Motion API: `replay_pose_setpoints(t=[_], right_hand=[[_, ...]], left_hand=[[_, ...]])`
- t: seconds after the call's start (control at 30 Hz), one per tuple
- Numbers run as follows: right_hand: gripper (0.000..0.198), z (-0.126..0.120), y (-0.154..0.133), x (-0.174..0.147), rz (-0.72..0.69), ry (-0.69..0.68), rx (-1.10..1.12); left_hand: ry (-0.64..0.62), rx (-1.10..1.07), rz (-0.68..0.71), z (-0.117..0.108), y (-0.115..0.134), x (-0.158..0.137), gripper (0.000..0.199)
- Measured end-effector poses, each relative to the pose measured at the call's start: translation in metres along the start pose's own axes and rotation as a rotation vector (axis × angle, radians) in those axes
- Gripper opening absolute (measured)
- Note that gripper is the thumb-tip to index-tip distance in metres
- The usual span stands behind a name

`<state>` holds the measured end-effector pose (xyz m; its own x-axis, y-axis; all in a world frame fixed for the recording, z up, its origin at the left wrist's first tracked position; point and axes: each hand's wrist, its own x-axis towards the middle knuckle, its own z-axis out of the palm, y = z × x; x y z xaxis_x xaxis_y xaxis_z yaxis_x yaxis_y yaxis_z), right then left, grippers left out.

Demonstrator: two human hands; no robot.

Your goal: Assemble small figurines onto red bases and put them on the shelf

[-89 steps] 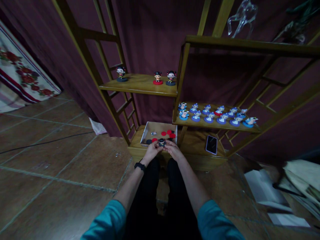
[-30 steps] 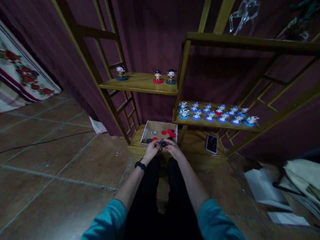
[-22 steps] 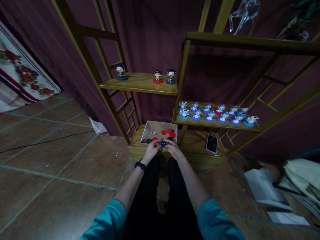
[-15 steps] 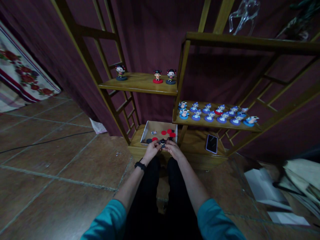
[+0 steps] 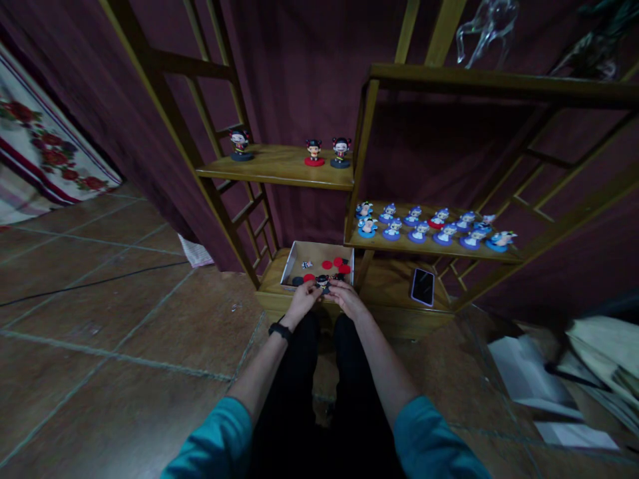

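Between my two hands, over the front edge of an open cardboard box (image 5: 319, 250), is a small black-haired figurine (image 5: 323, 282) on a dark base. My left hand (image 5: 303, 301) is closed on its left side, a black band round the wrist. My right hand (image 5: 347, 298) pinches it from the right. Inside the box lie several red discs (image 5: 327, 265), a dark disc (image 5: 297, 281) and a small white-and-dark figurine (image 5: 307, 265). Another dark figure near my right fingers is partly hidden.
Three figurines stand on the upper left shelf (image 5: 279, 165). Several blue and purple figurines (image 5: 418, 231) fill the right shelf. A phone (image 5: 423, 287) lies on the lower board. A clear glass horse-like ornament (image 5: 486, 33) stands high at right. White boxes (image 5: 532, 376) sit on the floor at right.
The figurine in my hands has tipped more upright, so its front and head show more clearly. My hands have stayed almost in place.
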<state>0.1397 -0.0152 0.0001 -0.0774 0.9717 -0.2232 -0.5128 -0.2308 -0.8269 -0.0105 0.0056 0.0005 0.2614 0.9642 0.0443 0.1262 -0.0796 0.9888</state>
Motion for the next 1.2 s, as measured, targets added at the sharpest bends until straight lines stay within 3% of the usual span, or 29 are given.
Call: replay_pose_setpoints(t=[0.3, 0.6, 1.2], right_hand=[[0.022, 0.001, 0.001, 0.0, 0.002, 0.017, 0.033], [0.023, 0.0, -0.001, 0.0, 0.014, 0.023, 0.059], [0.03, -0.002, -0.003, -0.002, 0.071, -0.046, 0.011]], left_hand=[[-0.014, -0.048, -0.034, 0.001, 0.007, -0.002, 0.027], [-0.054, -0.107, -0.047, 0.003, 0.016, -0.005, 0.048], [-0.018, -0.055, -0.062, 0.002, 0.014, -0.003, 0.048]])
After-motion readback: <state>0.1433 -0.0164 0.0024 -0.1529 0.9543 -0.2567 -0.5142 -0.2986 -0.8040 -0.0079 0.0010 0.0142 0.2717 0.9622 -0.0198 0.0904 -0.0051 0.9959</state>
